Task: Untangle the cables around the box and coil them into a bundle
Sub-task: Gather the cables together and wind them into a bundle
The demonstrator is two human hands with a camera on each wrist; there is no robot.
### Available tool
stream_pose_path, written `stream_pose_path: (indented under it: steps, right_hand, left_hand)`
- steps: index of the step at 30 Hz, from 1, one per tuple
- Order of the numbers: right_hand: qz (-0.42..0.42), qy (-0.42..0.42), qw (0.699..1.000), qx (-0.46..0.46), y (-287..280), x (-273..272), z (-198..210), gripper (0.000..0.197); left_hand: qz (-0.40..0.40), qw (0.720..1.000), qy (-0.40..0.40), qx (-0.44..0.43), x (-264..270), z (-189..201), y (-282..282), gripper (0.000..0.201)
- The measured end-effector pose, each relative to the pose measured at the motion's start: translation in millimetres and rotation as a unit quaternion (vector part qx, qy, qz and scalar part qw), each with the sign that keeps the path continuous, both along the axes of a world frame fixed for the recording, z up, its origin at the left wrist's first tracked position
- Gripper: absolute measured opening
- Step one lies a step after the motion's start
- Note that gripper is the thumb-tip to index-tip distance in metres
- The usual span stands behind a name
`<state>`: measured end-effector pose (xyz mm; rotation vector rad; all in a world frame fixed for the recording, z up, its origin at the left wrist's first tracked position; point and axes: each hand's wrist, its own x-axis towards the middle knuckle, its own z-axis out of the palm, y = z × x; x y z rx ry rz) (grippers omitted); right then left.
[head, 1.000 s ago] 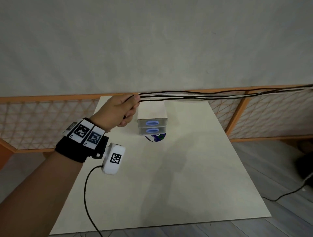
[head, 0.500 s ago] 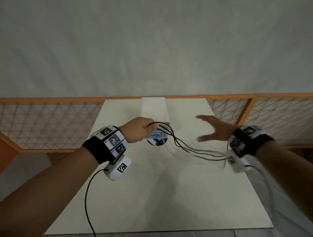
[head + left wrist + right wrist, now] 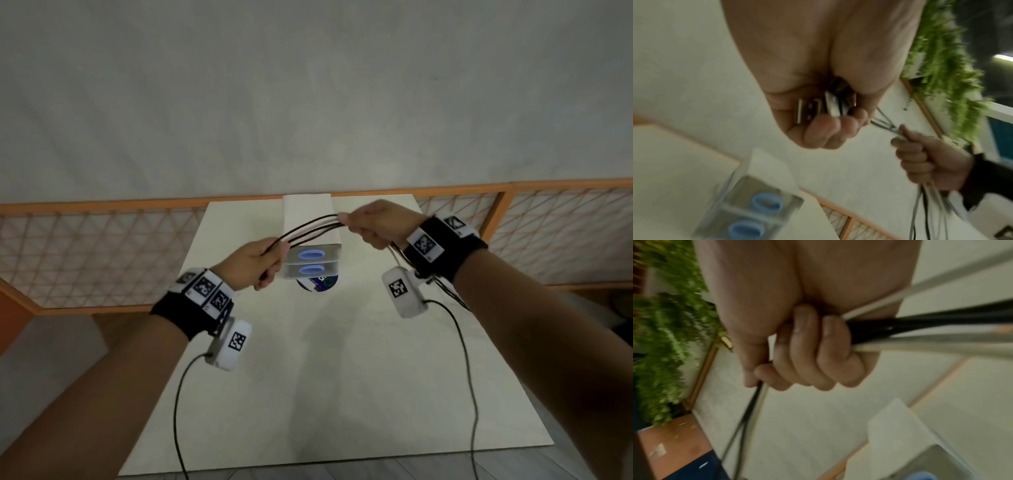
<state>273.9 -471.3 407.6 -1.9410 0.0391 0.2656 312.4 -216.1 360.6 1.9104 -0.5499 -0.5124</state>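
Several black and pale cables (image 3: 308,228) arc between my two hands above the white box (image 3: 310,236) with two blue ovals on its front. My left hand (image 3: 265,258) grips one end of the bunch just left of the box; metal USB plugs (image 3: 818,108) stick out of its fist. My right hand (image 3: 364,224) grips the same cables to the right of the box, with the rest of the strands (image 3: 931,327) trailing back past the wrist. The box (image 3: 756,203) stands on the table below both hands, free of cables.
A cream table (image 3: 342,394) carries the box, with a round blue-and-white object (image 3: 318,282) under its front. An orange lattice fence (image 3: 85,253) runs behind the table. Green foliage (image 3: 941,73) hangs on a wall. Wrist-camera leads (image 3: 469,377) dangle from both arms.
My right hand came in from the right and closed round the cables close to the left hand. The slack strands that hung low now arc above the box.
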Motion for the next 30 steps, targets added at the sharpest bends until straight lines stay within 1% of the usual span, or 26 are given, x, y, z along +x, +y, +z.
stream_pose_path:
  steps: [2,3,5,6,7,8,10,11,13,14,16,17,19,21,24,26,28,29,30]
  right_hand:
    - [0.012,-0.021,0.997,-0.070,13.3,11.1,14.5,0.049]
    - [0.024,-0.026,0.993,-0.109,21.6,15.5,19.8,0.050]
    - [0.031,-0.023,0.985,-0.170,35.8,21.1,27.1,0.050]
    - [0.033,-0.019,0.981,-0.191,41.2,23.6,29.5,0.050]
    - [0.037,-0.019,0.977,-0.211,45.4,25.5,31.5,0.050]
    - [0.040,-0.018,0.971,-0.235,50.3,26.1,34.4,0.051]
    - [0.056,-0.029,0.956,-0.286,56.8,28.9,37.1,0.051]
    - [0.065,-0.042,0.946,-0.316,60.0,29.9,37.4,0.050]
    - [0.075,-0.063,0.927,-0.362,66.4,31.0,36.5,0.044]
    - [0.078,-0.072,0.922,-0.371,67.4,31.7,36.1,0.040]
    - [0.073,-0.081,0.927,-0.359,64.5,32.0,37.2,0.039]
    - [0.069,-0.083,0.933,-0.344,60.4,32.2,37.8,0.038]
    - [0.059,-0.092,0.940,-0.325,51.4,29.7,38.3,0.037]
    - [0.042,-0.097,0.950,-0.293,40.7,25.0,34.6,0.038]
    - [0.020,-0.077,0.969,-0.232,22.7,9.4,22.0,0.040]
    - [0.010,-0.045,0.978,-0.205,15.5,-2.7,3.2,0.032]
    - [-0.001,0.001,0.992,-0.124,21.7,-10.3,-25.8,0.027]
    - [0.001,0.024,0.997,-0.069,30.0,-13.6,-36.5,0.031]
    - [0.009,0.044,0.999,-0.030,39.3,-13.8,-49.0,0.040]
  left_hand:
    - [0.042,0.999,0.017,-0.026,-1.3,-23.6,-2.3,0.043]
    - [0.049,0.998,0.022,-0.031,-0.9,-34.6,-1.8,0.045]
    - [0.029,0.998,0.036,-0.038,-2.5,-47.4,-1.0,0.045]
    - [0.016,0.998,0.044,-0.034,-0.9,-50.5,0.8,0.049]
    - [0.017,0.998,0.057,-0.030,0.6,-48.3,2.5,0.054]
    - [0.031,0.997,0.065,-0.025,5.1,-46.0,4.8,0.064]
    - [0.069,0.996,0.041,-0.027,15.3,-30.4,3.7,0.092]
    - [0.071,0.996,0.028,-0.043,17.3,-17.0,-1.9,0.096]
    - [0.047,0.996,0.016,-0.076,14.5,9.6,-22.8,0.078]
    - [0.046,0.995,0.015,-0.083,12.8,17.9,-35.9,0.071]
    - [0.082,0.993,0.010,-0.079,8.0,25.0,-55.5,0.074]
    - [0.110,0.991,-0.003,-0.077,5.8,24.2,-61.0,0.072]
    - [0.138,0.987,-0.023,-0.085,6.0,18.3,-65.7,0.058]
    - [0.123,0.987,0.004,-0.101,7.9,19.4,-66.4,0.050]
    - [0.108,0.982,0.051,-0.148,12.4,25.9,-62.4,0.044]
    - [0.100,0.974,0.078,-0.187,15.5,30.3,-57.8,0.043]
    - [0.089,0.967,0.101,-0.215,16.1,33.8,-58.0,0.044]
    - [0.082,0.964,0.111,-0.225,15.3,35.4,-60.4,0.043]
    - [0.077,0.961,0.122,-0.236,14.2,36.2,-63.8,0.043]
